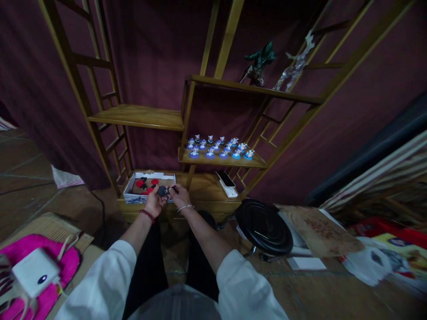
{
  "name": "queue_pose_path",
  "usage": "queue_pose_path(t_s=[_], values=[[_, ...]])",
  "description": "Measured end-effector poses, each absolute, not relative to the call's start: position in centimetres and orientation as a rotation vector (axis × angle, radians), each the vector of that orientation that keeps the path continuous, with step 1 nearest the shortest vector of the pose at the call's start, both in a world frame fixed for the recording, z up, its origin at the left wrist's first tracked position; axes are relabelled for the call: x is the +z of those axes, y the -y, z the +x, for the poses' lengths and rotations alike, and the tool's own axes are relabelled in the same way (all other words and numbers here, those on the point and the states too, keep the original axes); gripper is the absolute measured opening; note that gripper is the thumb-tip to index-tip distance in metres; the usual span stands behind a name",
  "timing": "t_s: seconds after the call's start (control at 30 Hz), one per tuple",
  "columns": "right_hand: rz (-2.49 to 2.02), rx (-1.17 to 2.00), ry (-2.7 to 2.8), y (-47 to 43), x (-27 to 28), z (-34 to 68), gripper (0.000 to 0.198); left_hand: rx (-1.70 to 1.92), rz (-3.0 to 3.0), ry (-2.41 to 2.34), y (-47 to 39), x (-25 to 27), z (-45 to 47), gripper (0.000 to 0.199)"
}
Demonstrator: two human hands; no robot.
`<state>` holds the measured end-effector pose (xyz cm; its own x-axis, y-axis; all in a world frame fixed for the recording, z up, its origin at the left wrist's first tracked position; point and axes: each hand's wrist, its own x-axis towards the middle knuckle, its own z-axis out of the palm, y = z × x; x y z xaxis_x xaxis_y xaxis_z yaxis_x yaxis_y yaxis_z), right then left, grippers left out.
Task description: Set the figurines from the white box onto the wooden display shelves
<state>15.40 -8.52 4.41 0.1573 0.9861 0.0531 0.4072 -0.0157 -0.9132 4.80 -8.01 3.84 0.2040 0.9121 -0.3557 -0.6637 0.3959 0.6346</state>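
Both my hands meet over the front right corner of a shallow open box [128, 195] on the lowest shelf. My left hand [154, 203], with a dark red bead bracelet, is closed on the dark round base of a small figurine [163, 191]. On the other side, my right hand [180, 195], wearing a silver bracelet, pinches the figurine's small black upper part. Fingers cover some of it, so its shape is unclear. Inside the box lie several similar pieces with red round bases [139, 182] and dark tops.
Several small figurines [210, 152] with blue and purple bases stand in rows on the middle shelf [220, 161]. A phone [226, 179] lies on a white case at the lower right. A black round stool [263, 226] stands right. Two statues, one green [260, 62], one clear [295, 66], stand above.
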Motion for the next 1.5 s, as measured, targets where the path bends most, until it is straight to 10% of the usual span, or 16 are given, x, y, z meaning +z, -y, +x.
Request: queue_pose_path(t_s=[1.5], values=[[-1.699, 0.653, 1.523, 10.7, 4.2, 15.4, 0.017, 1.093, 0.318, -0.961, 9.6, 3.6, 5.3, 0.017]])
